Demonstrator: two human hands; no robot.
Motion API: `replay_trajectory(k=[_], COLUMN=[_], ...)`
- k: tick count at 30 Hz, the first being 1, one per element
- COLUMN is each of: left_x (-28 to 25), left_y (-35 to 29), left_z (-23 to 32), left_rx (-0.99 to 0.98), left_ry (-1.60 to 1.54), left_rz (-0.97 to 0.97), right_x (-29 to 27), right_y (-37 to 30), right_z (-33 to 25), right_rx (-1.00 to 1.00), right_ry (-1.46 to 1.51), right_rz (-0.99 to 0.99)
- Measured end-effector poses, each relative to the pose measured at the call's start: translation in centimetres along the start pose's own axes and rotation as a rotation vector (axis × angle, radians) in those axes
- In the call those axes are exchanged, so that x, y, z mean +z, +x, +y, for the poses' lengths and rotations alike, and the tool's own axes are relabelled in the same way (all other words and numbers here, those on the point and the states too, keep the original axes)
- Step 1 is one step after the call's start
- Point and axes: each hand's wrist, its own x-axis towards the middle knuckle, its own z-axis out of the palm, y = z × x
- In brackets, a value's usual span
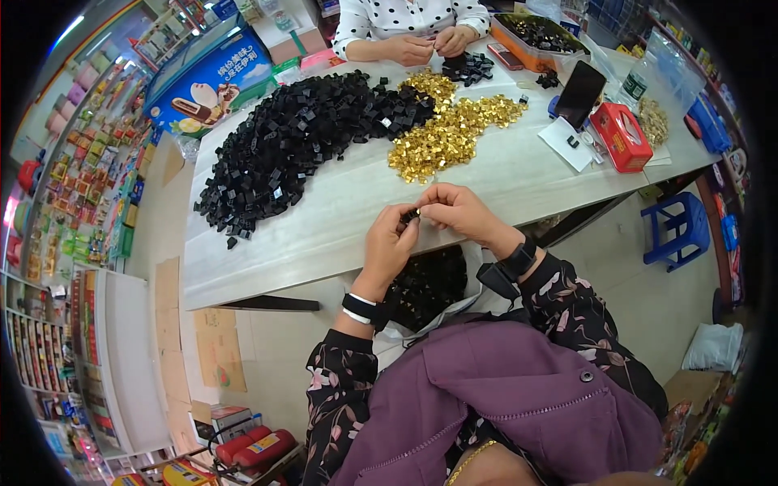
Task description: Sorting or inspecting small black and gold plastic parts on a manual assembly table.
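Observation:
Over the table's near edge my hands meet. My left hand (389, 245) is closed on a small black plastic piece (408, 216), held between thumb and fingers. My right hand (463, 212) pinches at the same piece, its fingertips touching it; a tiny gold glint shows there, too small to make out fully. Beyond my hands lies a heap of small shiny gold pieces (438, 142). To the left spreads a large pile of small black square pieces (284, 138). Below my hands, an open white bag (429, 283) holds many black pieces with gold bits.
Across the pale table (340, 215) a person in a dotted sleeve works with both hands (433, 46) beside a small black pile (468, 69). At right stand a propped phone (580, 93), a red tissue box (621, 138) and an orange tray (506, 49). A blue stool (679, 229) is on the floor.

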Motion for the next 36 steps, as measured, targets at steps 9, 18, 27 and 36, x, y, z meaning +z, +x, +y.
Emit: replay_trajectory(k=[9, 18, 27, 36], left_x=[0.1, -0.2, -0.8, -0.4], left_y=[-0.4, -0.1, 0.3, 0.2], left_z=[-0.8, -1.3, -0.4, -0.9], left_rx=[-0.09, 0.145, -0.2, -0.132], left_ry=[-0.173, -0.059, -0.454, -0.315], left_rz=[-0.075, -0.075, 0.076, 0.1], right_x=[-0.7, -0.8, -2.9, -2.9], right_y=[-0.4, 0.6, 1.7, 1.5], right_z=[-0.5, -0.8, -0.7, 0.5], right_rx=[0.054, 0.102, -0.114, -0.376], right_ry=[-0.292, -0.195, -0.58, -1.027], right_rz=[0.019, -0.108, 0.197, 0.377])
